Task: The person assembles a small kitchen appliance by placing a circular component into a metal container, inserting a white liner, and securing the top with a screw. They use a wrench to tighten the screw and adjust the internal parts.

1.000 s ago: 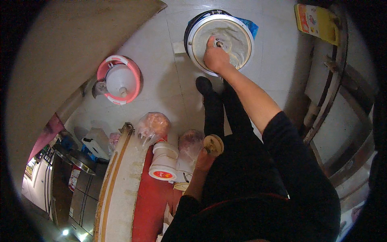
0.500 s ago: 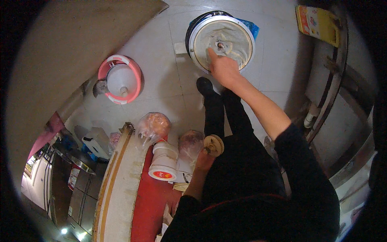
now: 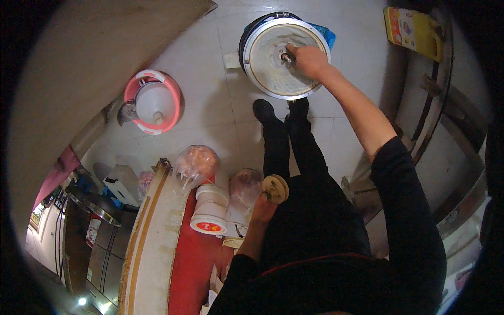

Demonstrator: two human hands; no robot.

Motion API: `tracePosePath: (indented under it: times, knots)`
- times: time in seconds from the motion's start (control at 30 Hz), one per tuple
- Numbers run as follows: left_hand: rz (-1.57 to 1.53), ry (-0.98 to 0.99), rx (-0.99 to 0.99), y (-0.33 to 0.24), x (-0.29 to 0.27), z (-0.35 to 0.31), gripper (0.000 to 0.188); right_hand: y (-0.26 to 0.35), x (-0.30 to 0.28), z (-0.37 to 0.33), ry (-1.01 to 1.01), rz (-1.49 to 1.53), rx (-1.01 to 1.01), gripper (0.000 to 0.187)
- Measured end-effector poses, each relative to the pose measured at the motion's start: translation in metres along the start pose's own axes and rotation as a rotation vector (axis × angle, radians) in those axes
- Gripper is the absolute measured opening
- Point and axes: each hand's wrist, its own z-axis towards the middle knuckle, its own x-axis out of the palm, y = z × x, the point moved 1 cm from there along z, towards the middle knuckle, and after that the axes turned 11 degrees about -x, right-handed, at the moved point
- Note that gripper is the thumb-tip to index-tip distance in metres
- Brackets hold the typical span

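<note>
**Inside the near-bare metal drum (image 3: 265,73), my right hand (image 3: 310,60) works best kept light beside the shaft (image 3: 285,57)**

Over the drum's right edge my forearm slants in, and the index finger points toward the top of the shaft at the middle. Whether that fingertip touches metal I cannot tell; the other fingers are curled out of sight, so I cannot say if they grasp anything. The drum itself stands over the tiled floor (image 3: 207,100), just beyond my shoes (image 3: 263,110), its open mouth facing up at me.

My left hand (image 3: 262,210) grasps a tan grooved disc (image 3: 275,188) by its lower left edge, above my thigh and well apart from the drum.

To do this well, I judge that I should keep my wrist clear of the rim, approach the shaft with fingertip rather than palm, and follow the curve of the wall out to each edge. The disc seems safest gripped firmly and level, away from the pale residue along the drum's far edge.
</note>
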Motion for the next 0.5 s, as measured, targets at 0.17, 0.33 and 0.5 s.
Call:
tracePosePath:
  times: [0.17,0.33,0.5]
  knots:
    - [0.018,0.071,0.0,-0.002,0.004,-0.001,0.059,0.005,0.003,-0.009,-0.149,0.096,-0.009,0.047]
    - [0.037,-0.001,-0.026,-0.003,0.012,0.001,0.068,0.011,0.02,-0.018,-0.329,0.228,0.053,0.029]
    - [0.046,-0.026,-0.026,-0.005,0.012,0.0,0.067,0.016,0.036,-0.01,-0.341,0.286,0.129,0.025]
